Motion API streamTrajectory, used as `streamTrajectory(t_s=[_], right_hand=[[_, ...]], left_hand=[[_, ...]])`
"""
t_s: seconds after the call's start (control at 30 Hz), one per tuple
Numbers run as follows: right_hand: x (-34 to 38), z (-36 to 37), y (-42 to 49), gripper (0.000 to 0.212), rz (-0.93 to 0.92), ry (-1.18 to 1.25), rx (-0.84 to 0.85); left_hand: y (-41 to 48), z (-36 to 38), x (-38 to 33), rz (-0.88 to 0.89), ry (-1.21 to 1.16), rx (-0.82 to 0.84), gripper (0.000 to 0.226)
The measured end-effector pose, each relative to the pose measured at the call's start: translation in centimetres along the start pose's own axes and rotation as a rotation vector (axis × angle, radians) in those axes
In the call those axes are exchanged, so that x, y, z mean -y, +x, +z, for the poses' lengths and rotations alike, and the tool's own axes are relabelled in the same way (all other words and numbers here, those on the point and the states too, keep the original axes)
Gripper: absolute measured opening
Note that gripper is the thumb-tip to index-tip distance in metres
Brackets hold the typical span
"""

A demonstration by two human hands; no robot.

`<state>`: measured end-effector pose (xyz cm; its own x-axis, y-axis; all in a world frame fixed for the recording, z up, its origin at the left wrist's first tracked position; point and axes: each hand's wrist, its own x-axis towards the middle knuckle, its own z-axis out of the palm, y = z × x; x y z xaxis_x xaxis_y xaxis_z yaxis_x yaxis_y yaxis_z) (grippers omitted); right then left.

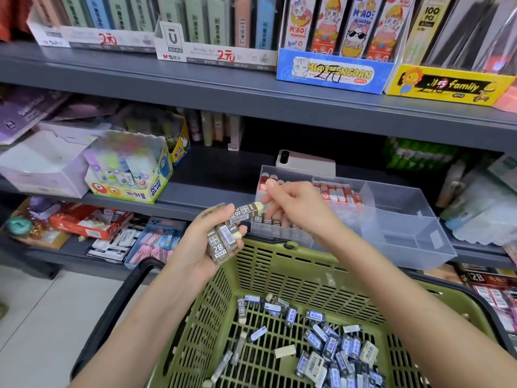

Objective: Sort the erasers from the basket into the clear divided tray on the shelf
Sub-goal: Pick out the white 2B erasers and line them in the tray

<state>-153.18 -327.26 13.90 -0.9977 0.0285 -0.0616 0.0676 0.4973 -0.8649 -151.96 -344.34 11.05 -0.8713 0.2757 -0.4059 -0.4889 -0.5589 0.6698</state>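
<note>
From my head camera, looking down: my left hand (195,247) is curled round a small stack of khaki-sleeved 2B erasers (223,239), held just above the far rim of the green basket (279,245). My right hand (296,204) pinches the bare cream tip of one eraser (246,212) between thumb and fingertips, while its other end lies against the top of the stack, so the two hands are close together and joined by that one piece. The clear divided tray (414,236) sits on the shelf (212,175) just behind the basket. Its back compartment holds a row of red-sleeved erasers (338,193), the near left one has khaki erasers standing on end (258,219) right under my right hand, and the right-hand compartment looks unfilled. Many more loose erasers (335,351), mostly blue-sleeved with a few khaki, lie scattered on the basket floor, so I judge the sorting far from finished. These pieces should be light and stiff enough to stand upright. The paper sleeve looks smooth and may slide off the rubber, so I would rather pinch across the sleeve near the middle than pull on the tip alone. The stack in my left hand could fan out and drop back into the basket if my hold slackens. A phone (305,161) leans behind the tray, and a box of glue sticks (131,169) stands well to the left.
</note>
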Motion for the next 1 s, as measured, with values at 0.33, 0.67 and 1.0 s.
streamTrajectory(t_s=[0.33, 0.67, 1.0], right_hand=[[-1.1, -3.6, 1.5, 0.016, 0.066, 0.11, -0.195], [-2.6, -0.1, 2.1, 0.019, 0.114, -0.427, -0.065], [-2.0, 0.5, 1.4, 0.025, -0.06, -0.63, -0.117]], left_hand=[[-0.1, 0.3, 0.0, 0.012, -0.037, -0.018, 0.028], [-0.2, 0.3, 0.0, -0.032, -0.058, -0.029, 0.027], [-0.6, 0.7, 0.2, -0.087, -0.035, 0.02, 0.035]])
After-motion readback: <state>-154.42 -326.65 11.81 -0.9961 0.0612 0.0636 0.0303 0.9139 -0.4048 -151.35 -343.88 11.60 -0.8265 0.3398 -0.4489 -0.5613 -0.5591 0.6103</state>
